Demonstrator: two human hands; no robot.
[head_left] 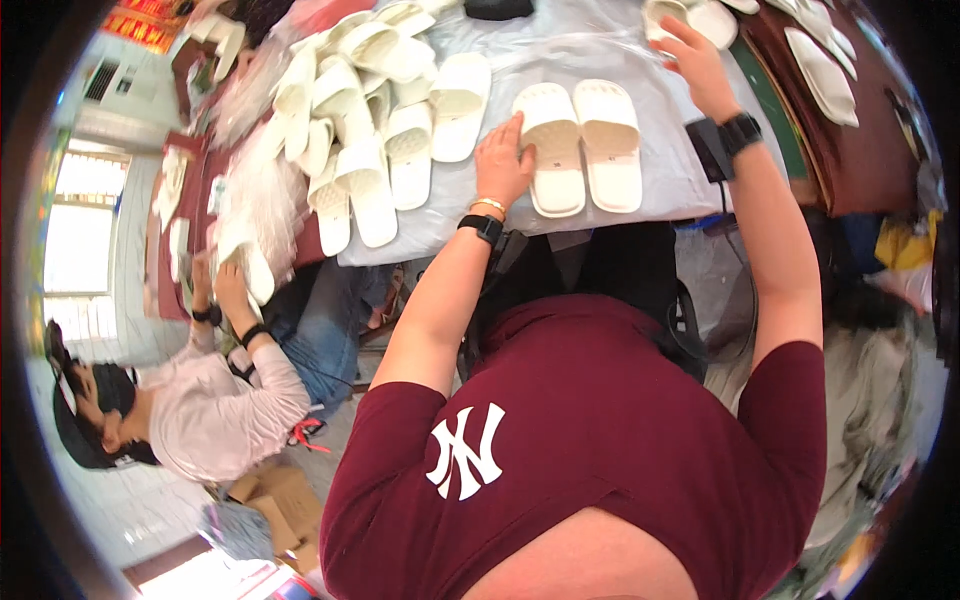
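A pair of white slide sandals lies side by side on the covered table in front of me, a left slide (556, 165) and a right slide (611, 150), toes pointing away. My left hand (504, 162) rests against the outer edge of the left slide, fingers stretched out and not wrapped around it. Farther off to the right, my right hand (699, 68) is raised with its fingers apart, nearest to some white slides (712, 22) at the table's far right. Nothing shows in its grasp. Its fingers partly cover one of those slides.
A heap of white slides (365, 120) covers the table's left part, beside crumpled clear plastic (262, 195). A phone-like black device (709, 152) sits at the right edge. More slides (820, 75) lie on a brown surface. To the left, a co-worker (215, 400) handles a white slide (258, 272).
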